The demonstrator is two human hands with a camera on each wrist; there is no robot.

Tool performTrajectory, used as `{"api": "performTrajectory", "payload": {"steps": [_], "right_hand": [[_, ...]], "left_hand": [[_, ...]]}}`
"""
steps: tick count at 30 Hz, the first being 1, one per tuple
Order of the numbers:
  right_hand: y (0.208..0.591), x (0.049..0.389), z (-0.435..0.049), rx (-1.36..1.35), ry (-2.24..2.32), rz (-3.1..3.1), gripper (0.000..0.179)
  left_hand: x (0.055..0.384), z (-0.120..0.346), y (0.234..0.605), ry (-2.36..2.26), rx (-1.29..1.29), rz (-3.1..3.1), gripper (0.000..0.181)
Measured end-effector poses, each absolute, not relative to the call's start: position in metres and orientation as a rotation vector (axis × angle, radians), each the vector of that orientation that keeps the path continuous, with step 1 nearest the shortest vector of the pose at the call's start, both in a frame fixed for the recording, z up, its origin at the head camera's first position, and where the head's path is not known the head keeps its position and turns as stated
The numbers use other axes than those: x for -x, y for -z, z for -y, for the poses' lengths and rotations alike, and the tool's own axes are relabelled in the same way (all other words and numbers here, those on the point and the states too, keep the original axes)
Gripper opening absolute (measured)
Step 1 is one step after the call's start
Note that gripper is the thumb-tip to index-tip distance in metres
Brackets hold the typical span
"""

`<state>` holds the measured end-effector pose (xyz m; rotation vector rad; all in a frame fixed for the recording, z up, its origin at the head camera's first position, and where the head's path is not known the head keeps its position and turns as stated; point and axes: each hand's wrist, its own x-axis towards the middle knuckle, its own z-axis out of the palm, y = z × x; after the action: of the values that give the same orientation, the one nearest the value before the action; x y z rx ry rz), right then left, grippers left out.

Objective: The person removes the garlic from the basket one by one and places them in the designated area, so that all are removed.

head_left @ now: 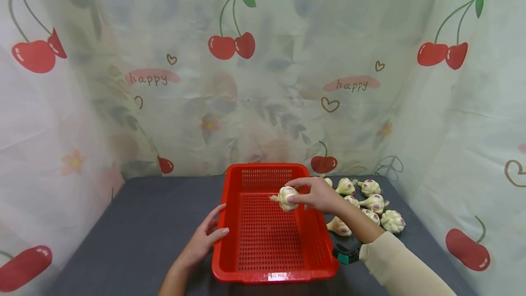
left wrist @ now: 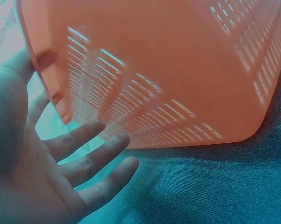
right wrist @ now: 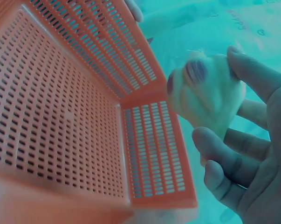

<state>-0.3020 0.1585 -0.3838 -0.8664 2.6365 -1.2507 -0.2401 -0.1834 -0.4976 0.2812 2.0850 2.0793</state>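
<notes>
A red plastic basket [head_left: 269,275] with slotted sides and a perforated floor stands on the dark table. My left hand [head_left: 202,240] holds its left rim, with thumb and a finger over the edge. In the left wrist view, the other fingers [left wrist: 96,165] lie outside the slotted wall. A garlic bulb [head_left: 286,198], whitish with purple patches, is pinched between thumb and fingers of my right hand [head_left: 318,194], above the basket's right half. The right wrist view shows this garlic bulb [right wrist: 208,91] between the thumb and fingertips.
Several more garlic bulbs [head_left: 374,203] lie on the table right of the basket, partly hidden by my right forearm. Dark cloth covers the table [head_left: 135,232]. A cherry-patterned curtain [head_left: 263,118] hangs behind and at both sides.
</notes>
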Motion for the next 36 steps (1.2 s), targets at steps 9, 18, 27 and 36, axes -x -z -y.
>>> {"api": "performTrajectory", "payload": {"steps": [9, 18, 27, 36], "right_hand": [[0.388, 0.293, -0.19, 0.734, 1.369, -2.728, 0.045], [0.4, 0.286, -0.232, 0.648, 1.423, -2.843, 0.051], [0.415, 0.273, -0.27, 0.472, 1.459, -2.919, 0.052], [0.43, 0.257, -0.297, 0.395, 1.487, -2.876, 0.047]], "left_hand": [[0.241, 0.184, 0.498, -2.075, -0.266, -2.094, 0.064], [0.24, 0.183, 0.498, -2.063, -0.237, -2.093, 0.065], [0.24, 0.183, 0.498, -2.063, -0.235, -2.105, 0.065], [0.24, 0.184, 0.498, -2.06, -0.278, -2.109, 0.065]]}}
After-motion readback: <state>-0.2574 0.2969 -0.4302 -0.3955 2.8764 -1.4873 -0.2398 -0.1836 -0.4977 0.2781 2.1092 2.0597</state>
